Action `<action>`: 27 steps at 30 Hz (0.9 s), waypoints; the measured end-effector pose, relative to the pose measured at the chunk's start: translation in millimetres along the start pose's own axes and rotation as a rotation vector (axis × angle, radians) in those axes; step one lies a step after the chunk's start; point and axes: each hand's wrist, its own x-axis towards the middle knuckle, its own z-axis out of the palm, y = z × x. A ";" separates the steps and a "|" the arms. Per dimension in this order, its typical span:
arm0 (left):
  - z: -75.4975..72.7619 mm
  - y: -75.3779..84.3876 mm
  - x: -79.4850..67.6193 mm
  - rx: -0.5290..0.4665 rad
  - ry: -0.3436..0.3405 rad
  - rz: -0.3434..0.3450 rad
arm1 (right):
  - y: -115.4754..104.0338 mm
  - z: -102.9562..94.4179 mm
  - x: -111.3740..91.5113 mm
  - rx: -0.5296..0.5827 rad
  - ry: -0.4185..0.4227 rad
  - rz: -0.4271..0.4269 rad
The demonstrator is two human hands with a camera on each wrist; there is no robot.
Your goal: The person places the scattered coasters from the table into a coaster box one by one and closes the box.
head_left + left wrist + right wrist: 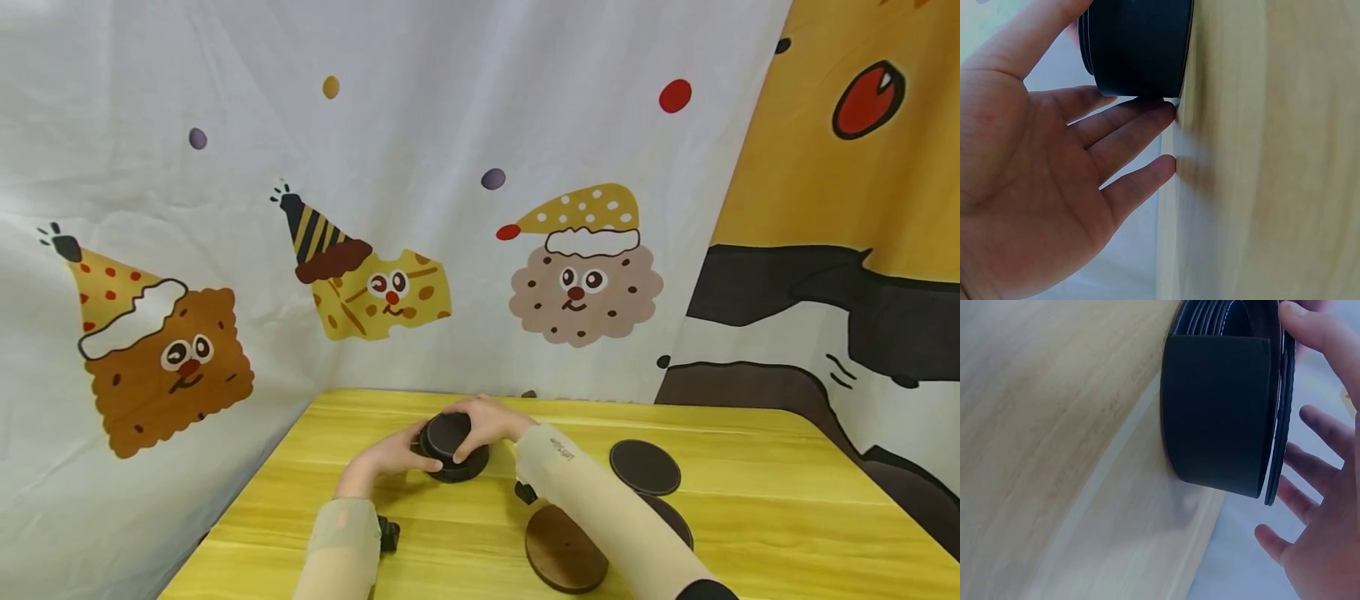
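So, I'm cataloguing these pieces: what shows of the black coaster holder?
The black coaster holder looks like smooth leather: a curved wall with an opening revealing stacked edges and pale stitching. It stands upright on the wood-grained table. The left hand grips its side; the right hand holds the dark coaster at its top.

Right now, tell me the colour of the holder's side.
Plain black; the right wrist view shows the holder best.

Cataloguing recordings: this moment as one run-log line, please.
left hand: holds black holder; right hand: grips black disc at holder's top; table: dark discs, brown disc
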 end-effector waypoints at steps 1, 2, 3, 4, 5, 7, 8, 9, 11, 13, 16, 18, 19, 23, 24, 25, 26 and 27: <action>0.0 -0.4 0.4 0.000 -0.002 0.001 | -0.3 0.5 0.5 -0.005 -0.001 0.002; 0.0 -0.6 0.5 -0.002 -0.005 0.001 | -0.8 0.8 1.1 -0.011 -0.004 0.003; 0.0 -1.0 0.8 -0.002 -0.008 0.001 | -1.3 1.2 1.5 -0.015 -0.006 0.004; -0.1 -1.4 1.1 -0.005 -0.010 0.001 | -2.2 1.1 1.8 -0.018 -0.009 0.005; -0.3 -1.4 1.2 -0.011 -0.013 0.002 | -3.1 1.1 2.0 -0.018 -0.010 0.005; -0.5 -1.9 1.6 -0.018 -0.017 0.006 | -5.3 0.9 2.0 -0.019 -0.015 0.002; -0.6 -1.9 1.6 -0.024 -0.019 0.007 | -6.3 0.8 2.0 -0.019 -0.018 0.000; -0.6 -2.1 1.8 -0.026 -0.020 0.008 | -7.2 0.7 1.8 -0.017 -0.021 -0.003; -0.5 -2.3 1.9 -0.032 -0.022 0.011 | -8.2 0.9 1.6 -0.014 -0.023 -0.008; 0.6 -2.4 2.4 -0.026 -0.021 0.006 | -7.0 1.5 0.6 -0.014 -0.021 -0.010; 2.8 -1.4 3.3 -0.014 -0.020 0.008 | -2.5 1.6 -2.6 0.003 -0.005 -0.022; 4.0 -1.1 3.7 0.001 -0.015 0.007 | 1.5 0.3 -5.5 0.018 0.002 -0.027; 4.4 -0.7 3.7 0.002 -0.014 0.003 | 3.9 -0.9 -7.4 0.034 0.005 -0.029; 4.7 -0.1 2.9 0.014 0.003 -0.021 | 13.6 -11.0 -19.8 0.093 0.015 -0.011; 4.3 0.0 2.2 0.017 0.009 -0.026 | 16.8 -14.6 -24.0 0.104 0.021 -0.007; 3.5 -0.2 1.5 0.019 0.014 -0.029 | 20.7 -18.4 -28.4 0.118 0.031 -0.010; 2.6 -0.7 0.9 0.019 0.019 -0.028 | 24.4 -22.8 -33.4 0.129 0.043 -0.013; 1.4 -1.4 0.1 0.020 0.023 -0.023 | 29.2 -27.1 -38.4 0.139 0.056 -0.019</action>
